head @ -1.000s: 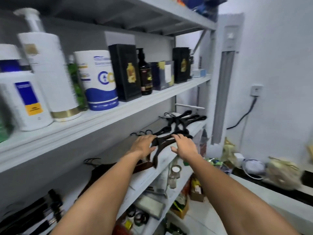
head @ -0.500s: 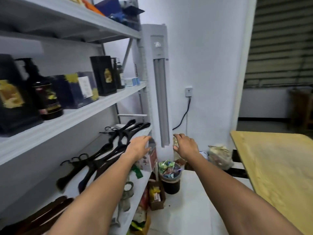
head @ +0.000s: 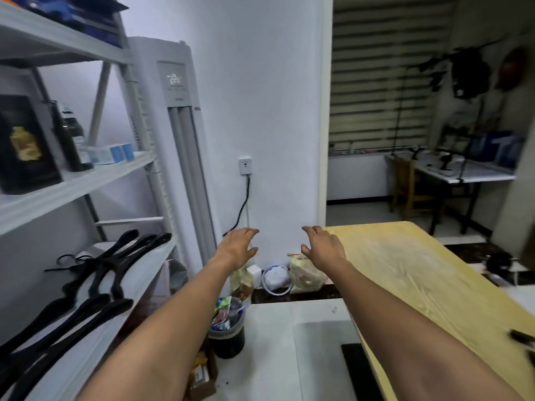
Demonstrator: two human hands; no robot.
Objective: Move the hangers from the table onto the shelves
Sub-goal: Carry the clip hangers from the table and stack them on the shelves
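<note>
Between loads: black hangers (head: pixel 95 282) lay piled on the lower shelf (head: pixel 139 273) at nine o'clock, while the left hand (head: pixel 236 248) and right hand (head: pixel 322 246), both empty with fingers spread, reached out toward twelve. The next grab seemingly awaited on the wooden table (head: pixel 419 285) at three o'clock, where something dark (head: pixel 522 338) showed at the edge.

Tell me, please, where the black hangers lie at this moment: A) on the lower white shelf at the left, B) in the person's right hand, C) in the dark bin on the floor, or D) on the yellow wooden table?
A: the black hangers lie in a pile on the lower white shelf, while the left hand and right hand are both open and hold nothing.
</note>
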